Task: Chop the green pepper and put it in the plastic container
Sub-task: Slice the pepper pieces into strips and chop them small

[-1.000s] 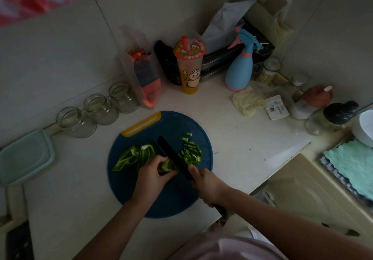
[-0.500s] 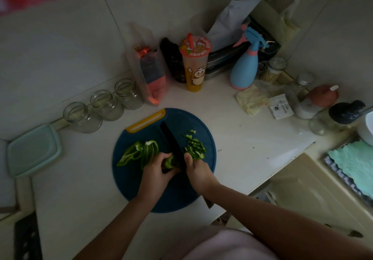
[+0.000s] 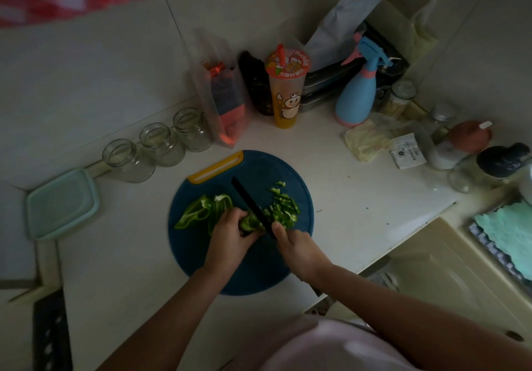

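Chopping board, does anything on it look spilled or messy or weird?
Nothing much. The chopped pepper bits all lie on the blue chopping board, a few strays near its far side. None reached the counter. The left hand holds the uncut pepper and the right hand grips the knife.

Three glass jars [image 3: 161, 144] line the wall; a cartoon cup [image 3: 286, 94] and blue spray bottle [image 3: 357, 94] stand on the counter [image 3: 359, 197]

cup lid [image 3: 288, 63]: Chinese chars, can't read | paper sachet [image 3: 407, 151]: print too sm. to read
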